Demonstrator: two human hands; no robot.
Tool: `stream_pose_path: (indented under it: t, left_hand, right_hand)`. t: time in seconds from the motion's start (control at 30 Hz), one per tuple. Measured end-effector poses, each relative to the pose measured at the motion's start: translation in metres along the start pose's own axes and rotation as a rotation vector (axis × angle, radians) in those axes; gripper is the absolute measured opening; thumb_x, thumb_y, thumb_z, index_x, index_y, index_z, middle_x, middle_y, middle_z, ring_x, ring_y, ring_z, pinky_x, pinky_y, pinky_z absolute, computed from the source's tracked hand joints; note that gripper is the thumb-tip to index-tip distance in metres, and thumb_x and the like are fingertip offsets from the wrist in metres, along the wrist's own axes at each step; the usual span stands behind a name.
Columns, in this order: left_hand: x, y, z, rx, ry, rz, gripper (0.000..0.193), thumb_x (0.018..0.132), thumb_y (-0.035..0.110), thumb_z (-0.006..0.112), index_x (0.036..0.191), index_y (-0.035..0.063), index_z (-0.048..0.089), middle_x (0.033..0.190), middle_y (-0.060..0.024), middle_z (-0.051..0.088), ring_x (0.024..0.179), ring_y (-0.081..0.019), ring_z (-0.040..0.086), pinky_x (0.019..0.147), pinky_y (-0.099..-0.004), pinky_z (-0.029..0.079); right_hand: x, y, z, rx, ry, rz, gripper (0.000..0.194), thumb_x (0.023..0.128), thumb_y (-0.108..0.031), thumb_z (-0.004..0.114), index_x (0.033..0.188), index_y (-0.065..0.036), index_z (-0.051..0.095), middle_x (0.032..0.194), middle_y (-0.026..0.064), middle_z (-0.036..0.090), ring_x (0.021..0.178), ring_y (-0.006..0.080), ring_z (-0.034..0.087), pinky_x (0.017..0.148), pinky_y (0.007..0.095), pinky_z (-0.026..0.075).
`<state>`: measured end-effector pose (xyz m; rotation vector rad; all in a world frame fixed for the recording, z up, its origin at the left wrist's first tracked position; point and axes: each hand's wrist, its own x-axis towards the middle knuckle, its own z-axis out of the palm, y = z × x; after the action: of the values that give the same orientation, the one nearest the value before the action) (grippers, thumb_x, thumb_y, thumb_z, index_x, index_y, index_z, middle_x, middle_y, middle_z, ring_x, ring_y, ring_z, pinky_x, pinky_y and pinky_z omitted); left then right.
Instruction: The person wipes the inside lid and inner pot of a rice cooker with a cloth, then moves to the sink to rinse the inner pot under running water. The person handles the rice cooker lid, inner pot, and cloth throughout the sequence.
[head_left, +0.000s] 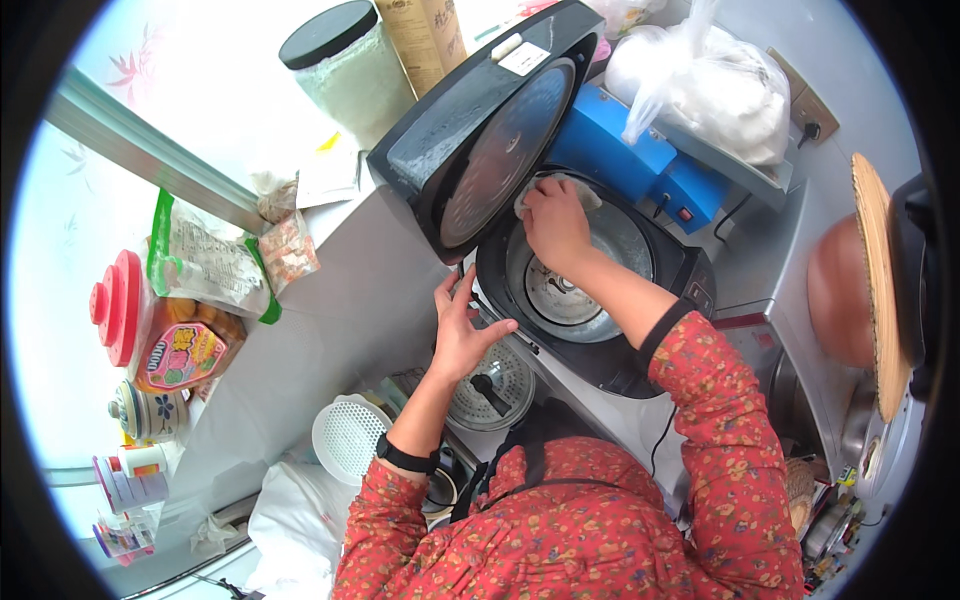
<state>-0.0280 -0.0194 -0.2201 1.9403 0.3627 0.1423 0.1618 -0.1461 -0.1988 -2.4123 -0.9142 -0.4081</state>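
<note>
A black rice cooker (600, 360) stands before me with its lid (480, 142) raised and tilted to the left. Its inner pot is out, so the metal chamber and the heating plate (574, 296) at the bottom show. My right hand (556, 229) reaches into the cooker and presses a pale, damp-looking cloth (586, 193) against the far inner rim, close to the lid hinge. My left hand (469, 326) is at the cooker's left side, thumb and fingers spread. Its fingertips are by the lid's lower edge and the carrying handle (499, 319); whether they touch is hard to tell.
Behind the cooker sit a blue machine (622, 150) and a tied plastic bag of white contents (705, 90). A lidded jar (352, 75) and food packages (214, 259) line the left ledge. Below my left hand are a perforated steamer plate (499, 386) and a white strainer (349, 439).
</note>
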Motion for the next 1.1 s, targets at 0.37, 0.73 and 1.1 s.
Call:
stream_pose_path:
  t: [0.37,0.73,1.1]
  left_hand:
    - [0.001,-0.012,0.000,-0.071,-0.001,0.062,0.108,0.065,0.025,0.093,0.154,0.0073,0.032,0.153,-0.0200,0.022,0.126,-0.0291,0.045,0.101,-0.0397,0.048]
    - [0.006,-0.018,-0.011,-0.221,-0.094,-0.015,0.082,0.072,-0.007,0.057,0.151,0.0104,0.041,0.154,-0.0143,0.025,0.122,-0.0239,0.046,0.101,-0.0336,0.045]
    - [0.004,-0.028,-0.005,-0.325,-0.085,-0.023,0.069,0.080,-0.011,0.052,0.147,0.0053,0.044,0.157,-0.0102,0.021,0.122,-0.0180,0.046,0.099,-0.0307,0.047]
  right_hand:
    - [-0.043,-0.053,-0.024,0.197,-0.315,-0.414,0.011,0.072,-0.006,0.063,0.081,-0.003,0.070,0.102,0.0104,0.066,0.098,0.0322,0.057,0.090,0.0385,0.046]
    - [-0.033,-0.038,-0.037,0.020,-0.371,-0.406,0.019,0.081,-0.011,0.059,0.095,-0.008,0.072,0.118,0.0098,0.061,0.103,0.0333,0.058,0.083,0.0445,0.050]
    - [-0.043,-0.050,-0.033,0.245,-0.408,-0.306,0.024,0.088,-0.018,0.063,0.110,-0.014,0.071,0.120,0.0111,0.059,0.114,0.0343,0.057,0.090,0.0435,0.051]
